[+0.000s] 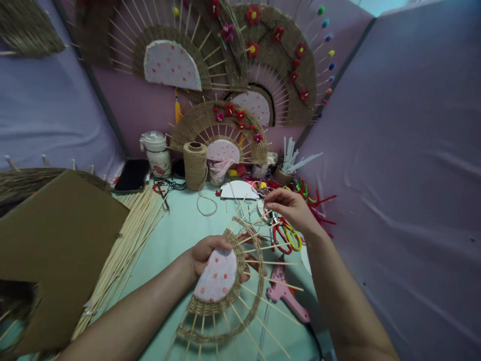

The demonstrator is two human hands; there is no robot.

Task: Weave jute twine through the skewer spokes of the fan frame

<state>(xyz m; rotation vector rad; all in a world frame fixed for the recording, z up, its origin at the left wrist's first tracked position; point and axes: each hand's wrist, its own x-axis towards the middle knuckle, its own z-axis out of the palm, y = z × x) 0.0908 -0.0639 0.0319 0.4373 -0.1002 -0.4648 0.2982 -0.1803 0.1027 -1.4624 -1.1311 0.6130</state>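
Observation:
My left hand point(210, 253) grips a half-round fan point(259, 271) of woven twine over thin bamboo sticks, tilted above the table. The thumb presses beside its pale, red-dotted cloth centre point(218, 276), and the fingers wrap behind the sticks. Beyond the fan's upper end, my right hand point(287, 205) is closed in a pinch near the stick tips. Whatever lies between its fingertips is too fine to make out. Thin loose strands run across the table just left of the right hand. Red-handled scissors point(281, 238) and yellow-handled scissors point(293, 238) lie below the right wrist.
A pink glue gun point(287, 293) lies right of the fan. Bamboo sticks point(124, 240) and cardboard point(63, 250) cover the left side. Behind stand a twine spool point(195, 168), a lidded jar point(157, 155) and a finished fan point(188, 128). A phone point(131, 175) lies back left.

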